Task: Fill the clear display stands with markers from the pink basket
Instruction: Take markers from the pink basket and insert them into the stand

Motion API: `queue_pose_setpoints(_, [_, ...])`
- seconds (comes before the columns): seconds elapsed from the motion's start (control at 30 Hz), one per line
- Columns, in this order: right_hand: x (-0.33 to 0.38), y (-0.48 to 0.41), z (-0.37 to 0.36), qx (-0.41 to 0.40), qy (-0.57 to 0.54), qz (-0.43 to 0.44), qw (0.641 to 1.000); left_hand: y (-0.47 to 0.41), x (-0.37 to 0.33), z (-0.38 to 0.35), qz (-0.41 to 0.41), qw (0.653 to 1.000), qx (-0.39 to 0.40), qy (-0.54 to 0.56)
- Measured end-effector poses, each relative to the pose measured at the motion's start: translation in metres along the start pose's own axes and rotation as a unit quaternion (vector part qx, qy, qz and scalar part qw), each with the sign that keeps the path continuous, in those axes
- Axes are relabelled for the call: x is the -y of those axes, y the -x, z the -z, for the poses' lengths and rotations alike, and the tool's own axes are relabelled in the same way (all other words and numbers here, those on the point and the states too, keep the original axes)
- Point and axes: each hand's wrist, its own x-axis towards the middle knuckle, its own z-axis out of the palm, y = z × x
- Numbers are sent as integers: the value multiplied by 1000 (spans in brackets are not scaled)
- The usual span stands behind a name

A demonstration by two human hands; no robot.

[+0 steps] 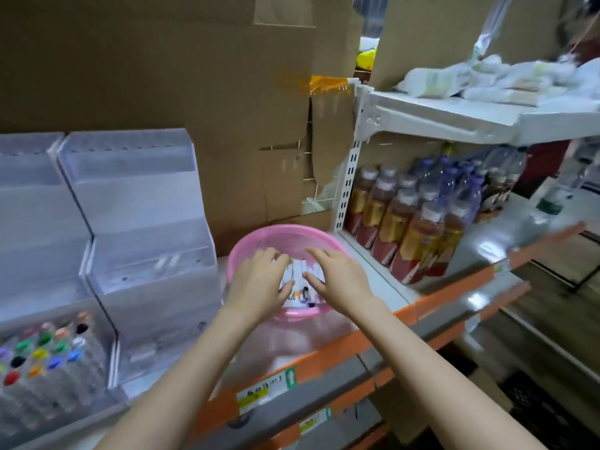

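Head view. Both of your hands are down inside the round pink plastic basket (285, 229), which sits on the orange-edged shelf (324, 355) just right of the stands, probably so each reach is short. The white-barrelled markers (297, 271) lie heaped between and under your fingers. Your left hand (259, 280) arches over the heap with fingers bent and thumb tucked toward them; whether it has clamped on a marker, you cannot tell from here. Your right hand (341, 280) has fingers fairly straight and spread apart, tips resting on the barrels, nothing pinched. The nearer clear stepped plastic display stand (146, 222), left of your left fingers, looks unfilled. The farther clear stand (39, 222) holds coloured-cap markers (42, 352) upright in its front tier. Judged: gathering a handful, filling barely begun.
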Motion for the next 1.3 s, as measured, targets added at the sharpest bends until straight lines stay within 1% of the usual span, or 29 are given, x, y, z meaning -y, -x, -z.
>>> queue_pose_setpoints(0.1, [-21, -19, -8, 33, 18, 11, 999, -23, 1, -17, 29, 998, 37, -33])
queue_pose_setpoints(0.17, [-29, -32, -15, 51, 35, 24, 998, -34, 5, -26, 48, 997, 49, -45])
queue_pose_setpoints(0.27, [-32, -48, -26, 81, 62, 44, 994, -42, 9, -36, 81, 993, 68, -54])
queue_pose_setpoints(0.37, [-28, -58, -36, 119, 60, 62, 989, -47, 13, -42, 110, 987, 95, -65])
queue_pose_setpoints(0.53, [-28, -68, -46, 125, 16, 59, 990, -53, 12, -45, 151, 983, 98, -34])
queue_pose_setpoints(0.63, [-27, -70, -46, 139, -18, 30, 990, -54, 12, -44, 163, 980, 109, -21])
queue_pose_setpoints(0.77, [-26, -67, -42, 171, 41, 13, 984, -53, 13, -44, 186, 976, 116, 7])
queue_pose_setpoints(0.83, [-24, -67, -40, 176, 43, 9, 983, -53, 15, -45, 197, 973, 114, 32])
queue_pose_setpoints(0.93, [-20, -68, -41, 190, -1, -10, 982, -52, 17, -43, 202, 971, 117, 49])
queue_pose_setpoints(1.1, [-17, -70, -41, 223, -83, -55, 970, -53, 18, -42, 209, 968, 126, 58])
queue_pose_setpoints(1.3, [-22, -68, -38, 197, -190, -113, 955, -55, 14, -42, 218, 965, 129, 72])
